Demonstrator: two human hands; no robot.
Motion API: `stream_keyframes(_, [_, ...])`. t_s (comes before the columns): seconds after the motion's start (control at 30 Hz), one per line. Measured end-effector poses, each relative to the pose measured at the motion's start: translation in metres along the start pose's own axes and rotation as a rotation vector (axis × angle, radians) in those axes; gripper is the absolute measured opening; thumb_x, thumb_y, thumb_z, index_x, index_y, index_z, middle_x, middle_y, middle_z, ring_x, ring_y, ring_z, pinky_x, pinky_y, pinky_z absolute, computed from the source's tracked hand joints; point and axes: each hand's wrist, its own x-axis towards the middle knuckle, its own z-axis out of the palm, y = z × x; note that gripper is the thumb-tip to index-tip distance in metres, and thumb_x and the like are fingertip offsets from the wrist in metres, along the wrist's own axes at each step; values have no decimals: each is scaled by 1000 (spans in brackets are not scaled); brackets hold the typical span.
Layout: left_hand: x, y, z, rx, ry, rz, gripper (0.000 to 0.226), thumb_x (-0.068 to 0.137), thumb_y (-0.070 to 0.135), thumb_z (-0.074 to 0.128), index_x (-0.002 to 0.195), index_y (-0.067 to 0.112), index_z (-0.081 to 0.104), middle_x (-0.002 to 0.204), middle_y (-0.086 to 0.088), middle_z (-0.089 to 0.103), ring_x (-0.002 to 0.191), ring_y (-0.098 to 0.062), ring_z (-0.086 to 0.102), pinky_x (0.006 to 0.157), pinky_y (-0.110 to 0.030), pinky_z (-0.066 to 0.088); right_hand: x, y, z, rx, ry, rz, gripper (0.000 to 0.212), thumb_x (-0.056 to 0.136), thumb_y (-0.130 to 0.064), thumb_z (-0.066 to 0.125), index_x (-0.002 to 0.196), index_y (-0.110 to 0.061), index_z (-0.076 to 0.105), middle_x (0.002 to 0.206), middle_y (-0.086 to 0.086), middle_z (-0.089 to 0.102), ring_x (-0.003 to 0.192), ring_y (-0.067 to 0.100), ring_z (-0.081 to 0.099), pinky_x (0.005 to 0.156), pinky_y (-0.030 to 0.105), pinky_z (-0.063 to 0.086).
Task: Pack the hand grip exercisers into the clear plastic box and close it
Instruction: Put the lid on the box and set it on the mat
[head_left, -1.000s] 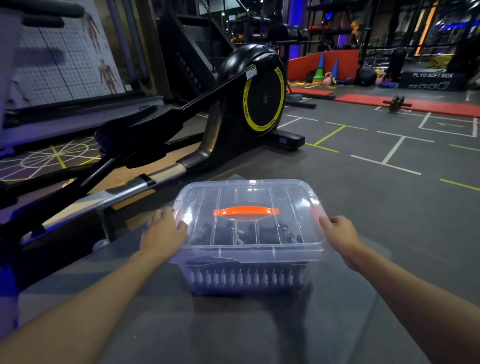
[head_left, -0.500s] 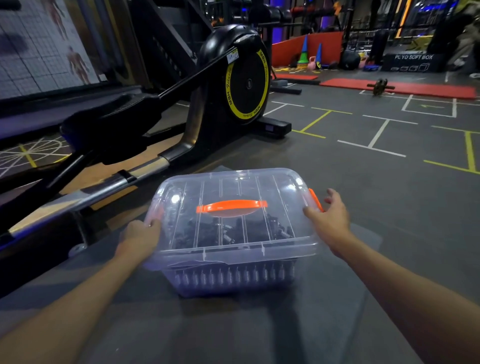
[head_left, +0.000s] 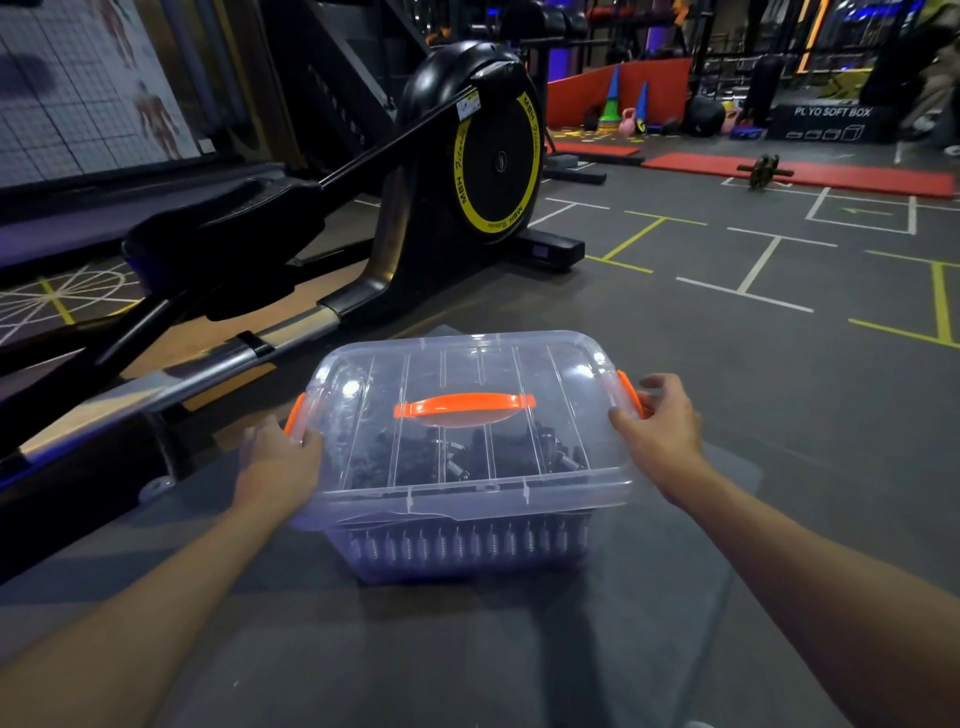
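Gym floor, dark rubber with painted lines; black rowing machine with the yellow-ringed flywheel (head_left: 493, 161) sits just beyond the work area. Clear ribbed plastic box (head_left: 467, 540) rests on a grey foam mat (head_left: 363, 649), lid (head_left: 467, 431) on top with a flat orange carry handle (head_left: 464, 405) in the centre. Black hand grip exercisers with steel coil springs (head_left: 457, 545) are inside, springs lined along the near wall, more piled loosely under the lid.

Left hand (head_left: 278, 467) is at the left end, fingers curled against the orange side latch (head_left: 294, 413). Right hand (head_left: 660, 436) at the right end, fingers bent around the other orange latch (head_left: 628, 393), thumb on the lid corner. Both latches look swung up and out, so I judge them not yet snapped; can't confirm engagement from this angle.

Risks from here:
- Near lid edge looks slightly proud of the box rim on the left. If the lid isn't seated, a latch may catch on one side only and pop later.
- Loose pile under the lid may sit high. A grip handle poking up would hold the lid off and fight the latch.
- Pressing one end first could rock the box on the soft mat and skew the lid.
- Thin clear plastic: forcing a misaligned latch could crack the tab.
- Lifting by the handle with latches unverified would dump the contents.
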Motion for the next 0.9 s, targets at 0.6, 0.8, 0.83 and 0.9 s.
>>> stream_keyframes(0.6, [-5, 4, -4, -77, 44, 22, 45, 88, 23, 57, 132, 13, 54, 122, -15, 63, 108, -34, 60, 91, -40, 46, 0, -1, 0, -68, -30, -73, 46, 82, -16, 69, 124, -14, 50, 116, 6, 66, 97, 22, 62, 89, 37, 50])
stream_keyframes(0.8, [-6, 3, -5, -21, 58, 67, 27, 87, 22, 55, 111, 9, 59, 102, -17, 65, 91, -37, 60, 79, -40, 47, 0, -1, 1, -68, -38, -64, 47, 83, -15, 69, 125, -14, 49, 117, 6, 66, 100, 23, 63, 93, 40, 50])
stream_keyframes(0.83, [-6, 3, -5, -12, 54, 80, 24, 88, 21, 54, 109, 10, 59, 99, -17, 65, 91, -37, 60, 78, -40, 47, 0, -1, 1, -68, -38, -65, 47, 83, -15, 69, 125, -13, 49, 117, 6, 66, 100, 23, 63, 93, 41, 50])
stream_keyframes(0.9, [-6, 4, -6, -2, 42, 107, 19, 90, 20, 53, 107, 14, 59, 96, -16, 64, 90, -38, 60, 78, -40, 47, 1, 0, 2, -71, -38, -64, 48, 82, -15, 69, 126, -13, 49, 118, 6, 66, 101, 24, 63, 94, 42, 50])
